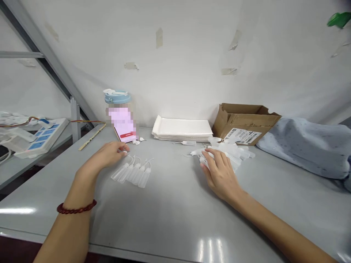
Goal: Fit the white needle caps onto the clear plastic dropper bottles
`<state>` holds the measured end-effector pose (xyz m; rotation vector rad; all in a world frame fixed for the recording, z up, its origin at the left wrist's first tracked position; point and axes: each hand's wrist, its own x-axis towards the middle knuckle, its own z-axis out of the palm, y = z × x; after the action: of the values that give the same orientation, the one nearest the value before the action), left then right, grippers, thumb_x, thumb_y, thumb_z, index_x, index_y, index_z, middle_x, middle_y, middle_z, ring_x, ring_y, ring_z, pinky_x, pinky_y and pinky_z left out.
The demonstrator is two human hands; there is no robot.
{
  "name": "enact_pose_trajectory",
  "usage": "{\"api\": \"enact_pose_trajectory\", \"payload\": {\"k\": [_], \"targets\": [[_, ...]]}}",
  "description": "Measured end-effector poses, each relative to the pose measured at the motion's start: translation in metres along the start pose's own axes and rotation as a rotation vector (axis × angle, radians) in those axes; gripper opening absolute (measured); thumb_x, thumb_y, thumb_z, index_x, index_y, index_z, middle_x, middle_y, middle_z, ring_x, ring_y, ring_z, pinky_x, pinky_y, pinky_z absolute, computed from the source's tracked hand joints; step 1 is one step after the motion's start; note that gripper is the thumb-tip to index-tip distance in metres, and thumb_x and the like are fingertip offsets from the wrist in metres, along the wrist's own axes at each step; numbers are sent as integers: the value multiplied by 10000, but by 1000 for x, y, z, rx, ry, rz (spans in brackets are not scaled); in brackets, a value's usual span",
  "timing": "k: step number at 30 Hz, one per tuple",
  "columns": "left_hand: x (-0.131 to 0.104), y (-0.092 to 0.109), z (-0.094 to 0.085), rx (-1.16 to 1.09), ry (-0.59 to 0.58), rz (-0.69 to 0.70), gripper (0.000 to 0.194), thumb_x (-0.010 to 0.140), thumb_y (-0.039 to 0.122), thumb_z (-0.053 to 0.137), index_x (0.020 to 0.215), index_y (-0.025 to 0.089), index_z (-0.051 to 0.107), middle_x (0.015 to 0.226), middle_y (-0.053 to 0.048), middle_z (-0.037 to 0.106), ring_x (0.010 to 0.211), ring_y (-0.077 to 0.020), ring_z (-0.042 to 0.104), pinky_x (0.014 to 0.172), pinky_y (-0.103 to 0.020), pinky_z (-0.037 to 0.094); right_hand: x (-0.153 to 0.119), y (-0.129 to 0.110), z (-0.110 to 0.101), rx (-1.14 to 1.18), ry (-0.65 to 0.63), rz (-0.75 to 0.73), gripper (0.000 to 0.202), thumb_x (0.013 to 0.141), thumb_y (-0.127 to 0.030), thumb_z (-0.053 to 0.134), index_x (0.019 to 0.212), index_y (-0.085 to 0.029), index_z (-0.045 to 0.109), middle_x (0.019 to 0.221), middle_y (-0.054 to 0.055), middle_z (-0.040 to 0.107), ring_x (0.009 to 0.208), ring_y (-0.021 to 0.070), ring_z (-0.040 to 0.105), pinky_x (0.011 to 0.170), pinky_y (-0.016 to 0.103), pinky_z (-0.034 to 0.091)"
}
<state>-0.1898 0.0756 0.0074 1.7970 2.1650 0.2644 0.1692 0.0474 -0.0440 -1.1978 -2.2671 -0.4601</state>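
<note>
On the left, my left hand (pixel 111 155) is at the top end of a row of several small translucent plastic squeeze bottles (pixel 134 174) with thin tethered caps. Its fingers are curled toward the thumb, with a small white bit at the tips; what it belongs to is unclear. My right hand (pixel 221 173) rests over a loose pile of similar bottles (pixel 231 151), fingers stretched and apart, thumb to the side. It touches the near part of the pile and hides some of it. A single bottle (pixel 189 143) lies just behind the pile.
A stack of white padded envelopes (pixel 182 128) lies by the wall. Right of it stands an open cardboard box (pixel 244 122), then a blue-grey cloth (pixel 307 146). A phone (pixel 124 126) leans on a blue-lidded container (pixel 117 96). A power strip (pixel 45 137) is far left.
</note>
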Motion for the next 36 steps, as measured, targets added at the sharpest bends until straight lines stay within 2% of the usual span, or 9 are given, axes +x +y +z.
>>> {"api": "enact_pose_trajectory", "payload": {"k": [7, 11, 13, 16, 21, 24, 28, 31, 36], "targets": [[1, -2, 7, -32, 2, 39, 282, 581, 309, 532, 781, 180, 682, 806, -72, 684, 767, -269, 644, 647, -294, 467, 1, -23, -4, 169, -37, -77, 225, 910, -184, 442, 1089, -79, 531, 1118, 207, 552, 1008, 316, 501, 782, 436, 438], [1, -2, 12, -56, 46, 68, 221, 598, 317, 531, 715, 179, 657, 727, -72, 663, 682, -262, 625, 585, -300, 443, 15, -58, -16, 313, -274, -82, 251, 922, -223, 437, 1117, -95, 531, 1099, 182, 578, 1010, 301, 528, 817, 442, 431], [0, 1, 13, -76, 73, 102, 195, 613, 318, 528, 699, 185, 640, 700, -61, 655, 667, -254, 617, 580, -297, 432, 28, -79, -20, 384, -392, -26, 294, 927, -259, 445, 1146, -79, 524, 1100, 178, 579, 1006, 287, 542, 834, 428, 437], [-3, 8, 14, -119, 115, 164, 181, 640, 316, 520, 714, 189, 624, 688, -46, 652, 676, -239, 617, 598, -290, 434, 47, -106, -16, 435, -503, -13, 394, 912, -365, 481, 1174, -72, 512, 1065, 169, 577, 985, 291, 547, 832, 425, 445], [-7, 22, 18, -222, 151, 251, 207, 681, 333, 515, 769, 175, 616, 728, -50, 669, 710, -220, 638, 618, -280, 466, 65, -131, 5, 508, -563, 16, 701, 786, -643, 520, 1230, -102, 476, 1083, 170, 533, 991, 316, 527, 808, 435, 452], [-6, 29, 22, -289, 153, 286, 204, 686, 340, 524, 761, 168, 605, 708, -51, 668, 689, -218, 644, 610, -286, 482, 68, -136, 16, 523, -592, 47, 716, 748, -664, 544, 1192, -103, 509, 1059, 170, 520, 990, 330, 511, 806, 459, 444], [-7, 37, 26, -381, 170, 307, 215, 700, 352, 537, 788, 168, 603, 708, -46, 656, 675, -214, 638, 607, -297, 494, 65, -134, 21, 559, -560, 80, 577, 782, -535, 588, 1134, -80, 547, 1043, 170, 507, 992, 325, 493, 827, 466, 434], [-11, 42, 27, -463, 186, 309, 235, 715, 363, 548, 837, 169, 601, 754, -40, 644, 658, -196, 626, 594, -292, 499, 63, -129, 20, 599, -558, 94, 545, 773, -463, 623, 1148, -76, 537, 1052, 160, 495, 1006, 313, 485, 856, 464, 431], [-19, 54, 27, -628, 141, 324, 266, 764, 379, 548, 903, 157, 592, 744, -18, 604, 635, -163, 614, 607, -285, 517, 55, -111, 9, 720, -563, 111, 590, 707, -312, 710, 1211, -114, 475, 1113, 118, 463, 950, 216, 530, 829, 364, 488]]}}
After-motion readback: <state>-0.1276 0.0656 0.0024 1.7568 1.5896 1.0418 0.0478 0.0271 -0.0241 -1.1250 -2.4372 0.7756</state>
